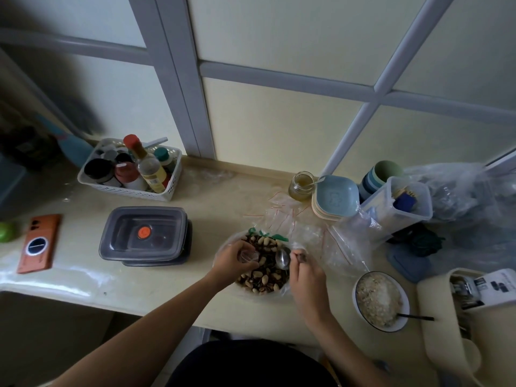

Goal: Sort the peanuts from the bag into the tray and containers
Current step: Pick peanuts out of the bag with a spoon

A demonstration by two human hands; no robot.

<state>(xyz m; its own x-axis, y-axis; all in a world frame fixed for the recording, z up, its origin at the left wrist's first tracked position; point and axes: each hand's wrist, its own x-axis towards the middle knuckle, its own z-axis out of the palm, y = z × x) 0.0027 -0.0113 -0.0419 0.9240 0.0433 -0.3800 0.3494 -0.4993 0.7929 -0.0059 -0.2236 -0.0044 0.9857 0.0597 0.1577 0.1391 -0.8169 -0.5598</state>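
Note:
A clear plastic bag (252, 286) full of peanuts in shells mixed with dark seeds sits open near the counter's front edge. My left hand (233, 259) hovers over the bag and grips a small clear cup (248, 256). My right hand (305, 275) pinches the handle of a metal spoon (282, 258), whose bowl lies over the peanuts beside the cup. Two stacked grey lidded containers (145, 236) with an orange vent stand to the left of the bag.
A white basket of bottles (131, 170) stands at the back left. An orange phone (39, 243) lies far left. Stacked blue dishes (335, 198), a jar (302, 185), a tall clear container (396, 208) and empty zip bags (304, 222) fill the back right. A bowl of grains (379, 301) sits right.

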